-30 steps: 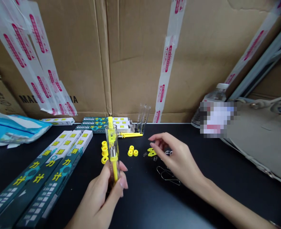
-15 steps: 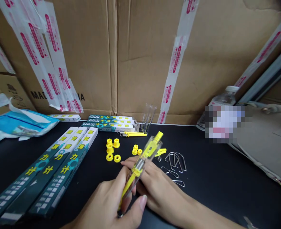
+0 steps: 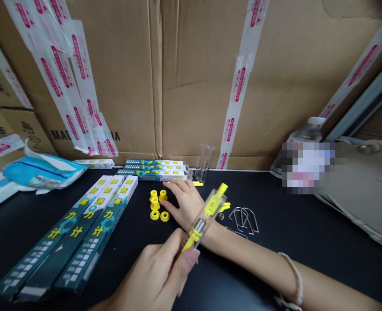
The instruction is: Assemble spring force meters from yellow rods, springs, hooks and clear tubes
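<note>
My left hand (image 3: pixel 160 272) grips a clear tube with a yellow plunger and a metal spring inside (image 3: pixel 207 214), tilted up to the right above the black table (image 3: pixel 307 233). My right hand (image 3: pixel 183 201) reaches forward under that tube, palm down with fingers stretched out, beside several yellow caps (image 3: pixel 157 205). Its fingertips lie near a thin yellow rod (image 3: pixel 197 183), partly hidden by the hand. Nothing shows in its fingers.
Three long green boxes (image 3: pixel 81 233) lie at left, more boxes (image 3: pixel 155 168) at the back by the cardboard wall (image 3: pixel 191 77). Clear tubes (image 3: pixel 205 162) stand at the back; wire hooks (image 3: pixel 244 218) lie right of the tube. A water bottle (image 3: pixel 304 138) stands far right, a blue packet (image 3: pixel 38 170) far left.
My right hand has left the tube and slid forward to the yellow caps and rod. My left hand keeps the tube, still tilted to the right.
</note>
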A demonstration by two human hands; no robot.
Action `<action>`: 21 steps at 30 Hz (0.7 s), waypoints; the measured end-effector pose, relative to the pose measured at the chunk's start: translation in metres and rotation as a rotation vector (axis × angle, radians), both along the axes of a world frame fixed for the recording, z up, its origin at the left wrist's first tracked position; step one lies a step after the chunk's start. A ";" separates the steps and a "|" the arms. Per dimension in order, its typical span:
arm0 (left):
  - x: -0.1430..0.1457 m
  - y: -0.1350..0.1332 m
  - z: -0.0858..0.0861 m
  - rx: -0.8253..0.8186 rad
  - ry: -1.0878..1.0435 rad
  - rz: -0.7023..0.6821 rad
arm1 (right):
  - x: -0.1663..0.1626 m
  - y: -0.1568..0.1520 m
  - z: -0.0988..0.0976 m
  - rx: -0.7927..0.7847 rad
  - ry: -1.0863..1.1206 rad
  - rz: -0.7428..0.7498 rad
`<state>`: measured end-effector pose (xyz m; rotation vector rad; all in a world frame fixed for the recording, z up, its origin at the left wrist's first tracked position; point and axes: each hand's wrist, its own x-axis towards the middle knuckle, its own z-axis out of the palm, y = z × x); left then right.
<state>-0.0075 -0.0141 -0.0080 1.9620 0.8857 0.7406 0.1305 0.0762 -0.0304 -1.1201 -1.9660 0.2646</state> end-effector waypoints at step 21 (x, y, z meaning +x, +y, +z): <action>-0.005 0.013 0.012 0.046 0.352 0.189 | 0.106 -0.051 0.042 -0.253 0.521 0.017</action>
